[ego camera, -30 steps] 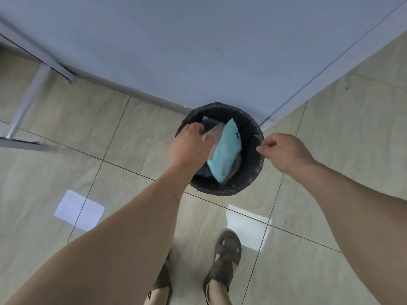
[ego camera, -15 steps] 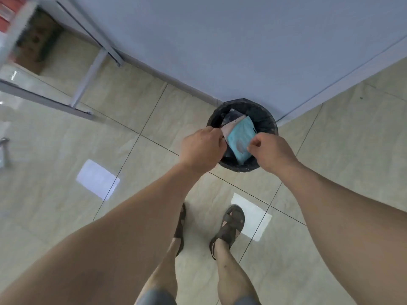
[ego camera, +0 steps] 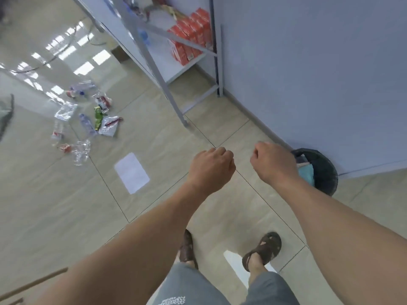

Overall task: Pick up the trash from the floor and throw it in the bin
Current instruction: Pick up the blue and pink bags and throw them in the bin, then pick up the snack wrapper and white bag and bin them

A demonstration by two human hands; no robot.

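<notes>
We list a black bin (ego camera: 323,172) holding a teal packet (ego camera: 307,175), red boxes (ego camera: 191,38), beige floor tiles (ego camera: 66,216), brown sandals (ego camera: 263,248).

Glossy beige tile floor (ego camera: 154,137), blue-grey wall (ego camera: 308,73), metal shelf rack (ego camera: 167,69).
</notes>
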